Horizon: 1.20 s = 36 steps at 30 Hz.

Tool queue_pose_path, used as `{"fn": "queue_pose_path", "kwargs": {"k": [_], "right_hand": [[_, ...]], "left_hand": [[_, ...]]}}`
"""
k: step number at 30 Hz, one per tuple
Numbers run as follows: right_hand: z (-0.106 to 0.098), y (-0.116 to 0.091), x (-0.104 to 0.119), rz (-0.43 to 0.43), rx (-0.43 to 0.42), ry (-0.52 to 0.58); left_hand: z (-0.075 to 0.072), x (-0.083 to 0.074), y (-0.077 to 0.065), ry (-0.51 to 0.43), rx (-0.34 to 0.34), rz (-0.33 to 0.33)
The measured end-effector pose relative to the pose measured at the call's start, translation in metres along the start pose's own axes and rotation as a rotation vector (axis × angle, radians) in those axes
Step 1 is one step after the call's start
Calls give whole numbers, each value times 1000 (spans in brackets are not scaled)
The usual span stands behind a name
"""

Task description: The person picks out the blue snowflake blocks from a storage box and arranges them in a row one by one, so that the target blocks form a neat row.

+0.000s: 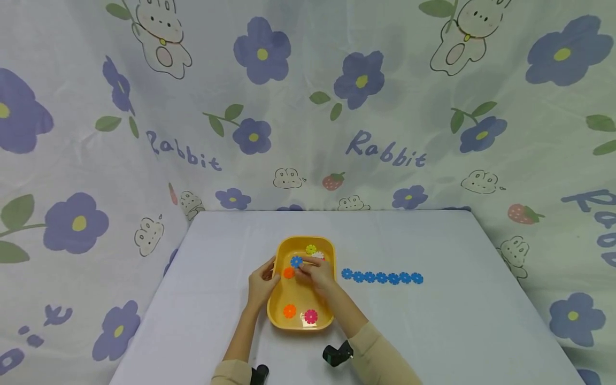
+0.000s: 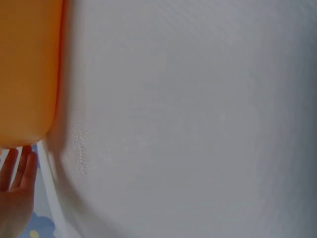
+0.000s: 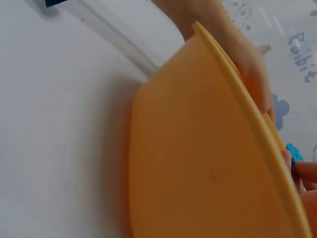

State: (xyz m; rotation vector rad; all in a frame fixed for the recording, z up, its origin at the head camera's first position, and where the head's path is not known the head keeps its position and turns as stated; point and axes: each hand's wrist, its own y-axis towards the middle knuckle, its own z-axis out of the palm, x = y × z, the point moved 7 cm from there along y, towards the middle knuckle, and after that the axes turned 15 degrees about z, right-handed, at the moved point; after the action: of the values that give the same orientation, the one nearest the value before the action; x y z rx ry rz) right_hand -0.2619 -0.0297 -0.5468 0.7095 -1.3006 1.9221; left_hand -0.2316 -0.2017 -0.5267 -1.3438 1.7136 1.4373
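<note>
My left hand (image 1: pixel 261 283) holds the left rim of a yellow tray (image 1: pixel 300 325), thumb at the edge and fingers along the outer wall. Those fingers meet the tray's wall (image 2: pixel 29 74) in the left wrist view. Over the tray, my right hand (image 1: pixel 317 274) pinches a blue notched flower-shaped disc (image 1: pixel 296 261) between thumb and fingertips. The same blue disc (image 3: pixel 293 151) shows past the tray's rim in the right wrist view. Inside the tray lie orange discs (image 1: pixel 289 310), a pink disc (image 1: pixel 310 316), a yellow-green disc (image 1: pixel 311 249) and a white one (image 1: pixel 319 255) partly behind my fingers.
Right of the tray, a row of several blue discs (image 1: pixel 382 277) runs sideways on the white table (image 1: pixel 462 326). A patterned rabbit-and-flower cloth (image 1: pixel 298 91) hangs behind and at the sides. Black wrist devices (image 1: pixel 338 354) sit at both forearms.
</note>
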Motion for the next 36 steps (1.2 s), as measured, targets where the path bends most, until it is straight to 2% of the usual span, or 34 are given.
{"fn": "queue_pose_path", "kwargs": {"k": [4,5,8,15,18,26,36], "right_hand": [[-4,-11,16,-61,83,-76],[-6,-15,21,-76,92,-93],[-14,-24,35,-122,88,-135],[-45,-36,56,-180,37,-189],[-61,-40,61,-188,21,-214],[-101,-52,74,-210,-30,-205],[-149,-68,83,-220,-22,-145]], "left_hand": [[0,5,-1,7,-2,-15],[1,11,-1,9,-6,-19],[0,9,0,-2,0,-35],[-5,-25,1,-44,19,6],[-5,-31,1,-40,33,-2],[-5,-31,0,-35,33,-4],[-3,-30,0,-47,30,2]]}}
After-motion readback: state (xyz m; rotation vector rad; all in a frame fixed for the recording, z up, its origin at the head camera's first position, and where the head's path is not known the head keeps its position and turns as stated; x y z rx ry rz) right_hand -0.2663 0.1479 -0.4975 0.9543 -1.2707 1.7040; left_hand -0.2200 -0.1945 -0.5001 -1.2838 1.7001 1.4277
